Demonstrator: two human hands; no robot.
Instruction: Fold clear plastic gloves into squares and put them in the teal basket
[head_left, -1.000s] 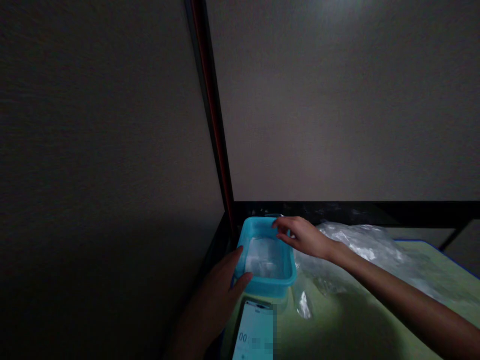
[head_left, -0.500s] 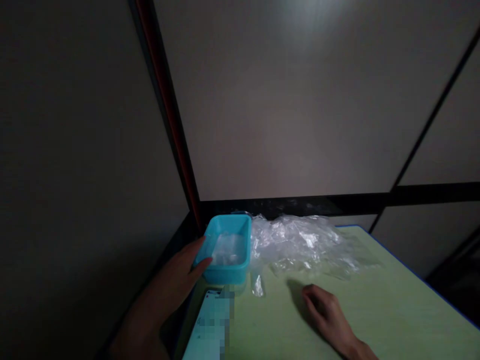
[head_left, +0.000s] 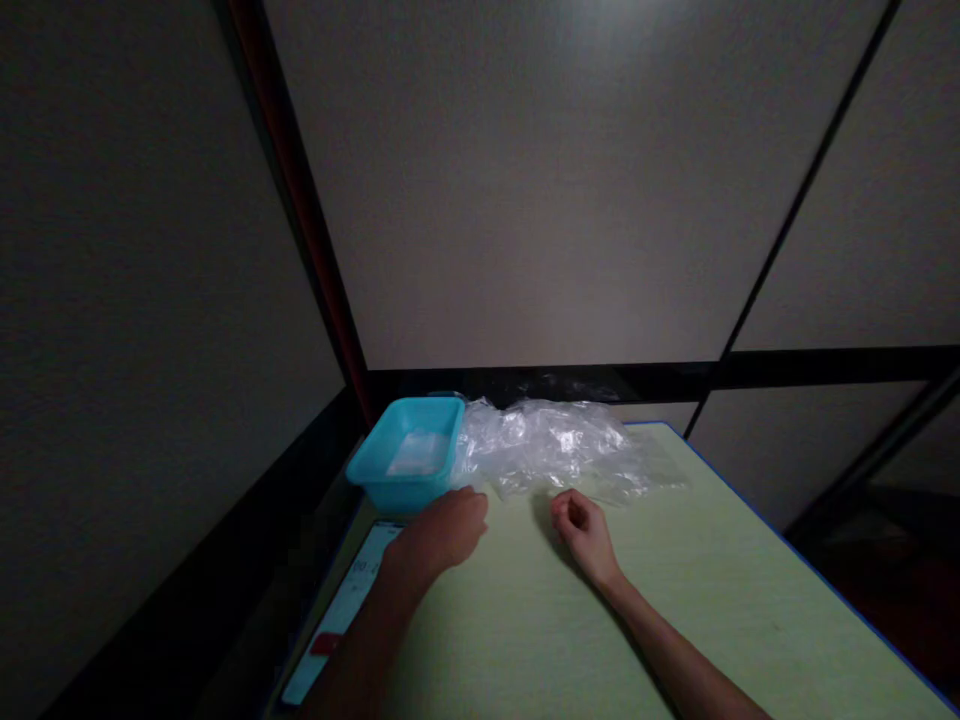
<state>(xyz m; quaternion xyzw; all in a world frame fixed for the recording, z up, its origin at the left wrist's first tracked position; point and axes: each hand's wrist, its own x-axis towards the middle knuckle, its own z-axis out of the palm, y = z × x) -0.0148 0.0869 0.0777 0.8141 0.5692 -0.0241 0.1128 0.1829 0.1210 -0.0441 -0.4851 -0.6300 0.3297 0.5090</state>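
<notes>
My left hand (head_left: 461, 525) is closed just in front of the blue plastic basket (head_left: 409, 495), over the table. Its fingertips face away from me, and what they hold, if anything, is hidden. To its right, my right hand (head_left: 583, 530) rests low over the table with fingers curled and thumb pressed to them. Anything in that pinch is too small to make out. Beyond both hands lies a crumpled heap of clear plastic bags (head_left: 555, 440). Inside the basket are whitish translucent pieces (head_left: 418, 453) that I cannot identify.
A phone (head_left: 352, 590) with a lit screen lies at the table's left side, partly covered by my left forearm. The pale green table (head_left: 525, 640) has a blue edge. Panelled walls (head_left: 525, 250) stand behind it and to the left.
My left hand has left the basket's left rim, moved right to its front and closed. My right hand stays curled near the plastic bags. The view has shifted somewhat.
</notes>
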